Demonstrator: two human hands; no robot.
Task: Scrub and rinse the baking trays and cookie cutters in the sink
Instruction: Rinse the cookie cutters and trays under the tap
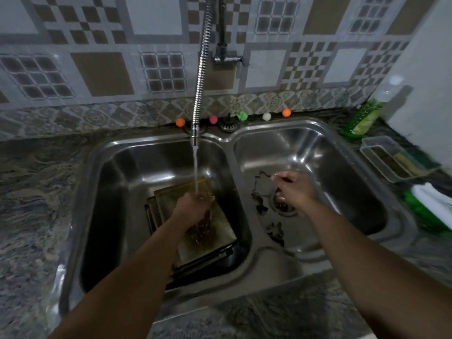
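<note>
Stacked baking trays (210,243) lie on the bottom of the left basin. My left hand (192,207) is over them, right under the running water (195,167), with its fingers curled round a dark, blurred cookie cutter (199,227) that hangs below it. Several metal cookie cutters (276,232) lie on the floor of the right basin around the drain (283,205). My right hand (292,189) is above that drain and pinches a thin metal cutter (274,177) at its fingertips.
A coiled faucet hose (201,69) hangs over the left basin. Small coloured balls (180,122) line the sink's back ledge. At the right stand a green soap bottle (364,116), a clear tub with sponges (391,159) and a green-and-white cloth (430,206). Granite counter (31,204) surrounds the sink.
</note>
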